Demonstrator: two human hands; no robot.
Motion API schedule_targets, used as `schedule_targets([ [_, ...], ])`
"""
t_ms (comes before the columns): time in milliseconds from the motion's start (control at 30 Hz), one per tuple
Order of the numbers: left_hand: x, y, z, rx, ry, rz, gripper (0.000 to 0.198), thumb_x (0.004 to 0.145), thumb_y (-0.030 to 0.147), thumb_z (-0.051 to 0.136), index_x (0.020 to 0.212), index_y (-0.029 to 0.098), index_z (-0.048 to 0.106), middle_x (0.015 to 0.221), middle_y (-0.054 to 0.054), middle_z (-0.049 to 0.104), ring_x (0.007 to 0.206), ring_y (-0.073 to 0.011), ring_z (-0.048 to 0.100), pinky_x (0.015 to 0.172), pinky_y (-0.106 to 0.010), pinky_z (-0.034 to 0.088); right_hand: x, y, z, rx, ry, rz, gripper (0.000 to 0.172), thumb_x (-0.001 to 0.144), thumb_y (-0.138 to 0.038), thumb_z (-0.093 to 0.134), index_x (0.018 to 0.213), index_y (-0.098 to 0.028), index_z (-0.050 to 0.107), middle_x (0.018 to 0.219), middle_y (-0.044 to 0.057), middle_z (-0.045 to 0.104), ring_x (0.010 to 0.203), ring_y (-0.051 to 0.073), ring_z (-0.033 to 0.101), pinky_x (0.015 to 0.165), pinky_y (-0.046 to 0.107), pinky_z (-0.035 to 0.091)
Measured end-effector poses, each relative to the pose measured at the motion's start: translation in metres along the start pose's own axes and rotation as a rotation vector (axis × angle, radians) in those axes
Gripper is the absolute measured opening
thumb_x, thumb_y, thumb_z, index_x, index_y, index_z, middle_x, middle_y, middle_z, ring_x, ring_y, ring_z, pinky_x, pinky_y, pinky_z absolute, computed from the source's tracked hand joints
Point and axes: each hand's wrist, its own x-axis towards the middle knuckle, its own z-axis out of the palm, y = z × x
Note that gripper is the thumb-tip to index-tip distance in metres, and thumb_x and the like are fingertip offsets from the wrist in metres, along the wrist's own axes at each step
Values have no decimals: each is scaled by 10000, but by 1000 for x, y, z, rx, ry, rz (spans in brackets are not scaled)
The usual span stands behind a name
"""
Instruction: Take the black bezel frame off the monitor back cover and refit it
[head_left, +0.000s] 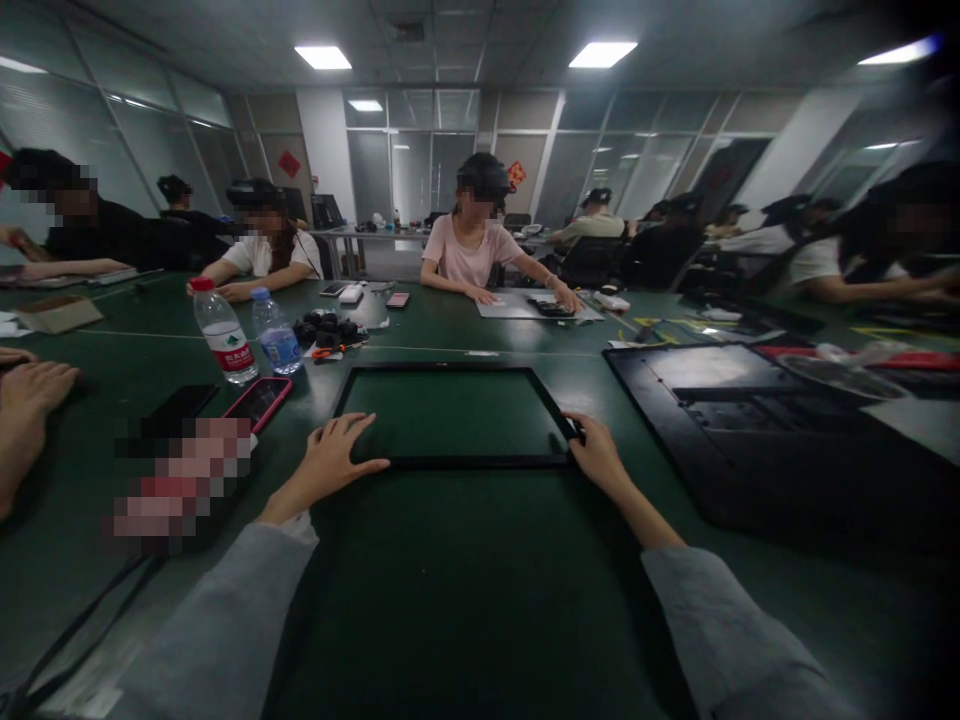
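A thin black rectangular frame (480,462), like a monitor bezel, lies on the green table in front of me. Green tabletop shows through its opening. Over its lower left corner rests my left hand (334,460), thumb and fingers spread apart. My right hand (598,452) has its fingers curled round the frame's right side near the lower corner. A small dark piece shows at those fingers; I cannot make out whether it belongs to the frame.
Right of the frame lies a large black panel (697,420). To the left are two water bottles (229,340), a pink-edged phone (259,403) and a dark phone (180,408). Another person's hand (34,395) rests at the left edge. A person in pink (472,255) works opposite.
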Motion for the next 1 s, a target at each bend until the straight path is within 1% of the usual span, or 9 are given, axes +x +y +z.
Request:
schedule_targets([
  [67, -1, 0, 1, 6, -58, 22, 739, 818, 729, 673, 1469, 390, 591, 1599, -108, 492, 1472, -416, 390, 1165, -680, 269, -1, -1, 0, 1, 14, 18, 571, 699, -170, 496, 1238, -208, 682, 1153, 105, 719, 1093, 284, 649, 1039, 523, 509],
  [133, -1, -2, 1, -9, -64, 15, 624, 822, 702, 690, 1373, 409, 671, 1566, -84, 537, 1463, -406, 403, 1155, -682, 272, -1, -1, -1, -19, 13, 26, 555, 711, -178, 501, 1234, -198, 687, 1141, 115, 722, 1079, 295, 653, 1022, 535, 519],
  [200, 0, -3, 1, -41, -19, -5, 527, 833, 682, 693, 1262, 379, 735, 1501, -77, 597, 1412, -387, 465, 1131, -649, 321, -2, -1, -1, -40, 14, 29, 535, 724, -186, 514, 1229, -189, 693, 1128, 123, 724, 1080, 304, 655, 1016, 537, 523],
  [267, 1, -4, 2, -77, 31, -15, 463, 838, 680, 690, 1112, 318, 776, 1393, -82, 664, 1314, -359, 550, 1078, -583, 398, -3, 0, -1, -46, 25, 39, 517, 740, -195, 532, 1230, -192, 696, 1105, 123, 725, 1076, 303, 659, 1008, 526, 532],
  [367, 3, -5, 5, -87, 92, -27, 468, 814, 703, 705, 947, 258, 760, 1245, -86, 710, 1207, -338, 602, 995, -518, 454, -4, 0, -3, -38, 37, 73, 493, 768, -209, 538, 1234, -204, 699, 1068, 118, 723, 1060, 295, 667, 995, 511, 542],
  [500, 4, -5, 8, -79, 122, -52, 536, 798, 752, 690, 956, 243, 741, 1148, -92, 722, 1120, -330, 627, 923, -481, 476, -2, -3, -4, -35, 38, 116, 469, 806, -232, 516, 1235, -186, 698, 1057, 141, 723, 1079, 312, 670, 1027, 535, 523],
  [633, 5, -7, 8, -95, 128, -108, 592, 784, 784, 678, 991, 234, 751, 1072, -105, 726, 1020, -321, 653, 851, -450, 495, 1, -5, -3, -21, 29, 113, 472, 813, -244, 505, 1237, -155, 692, 1078, 169, 738, 1061, 325, 693, 1044, 529, 517],
  [767, 6, -6, 6, -108, 120, -154, 578, 772, 770, 699, 986, 238, 773, 1052, -117, 727, 976, -319, 669, 822, -439, 507, 3, -1, -2, 6, 71, 89, 483, 826, -271, 492, 1249, -139, 683, 1154, 189, 733, 1097, 330, 700, 1060, 530, 512],
  [1000, 5, -6, 3, -146, 119, -164, 598, 745, 779, 701, 982, 236, 781, 1060, -130, 733, 967, -322, 688, 804, -431, 524, 4, 2, -7, 20, 145, 99, 443, 835, -272, 462, 1201, -169, 689, 1115, 170, 743, 1080, 316, 700, 1059, 549, 509],
])
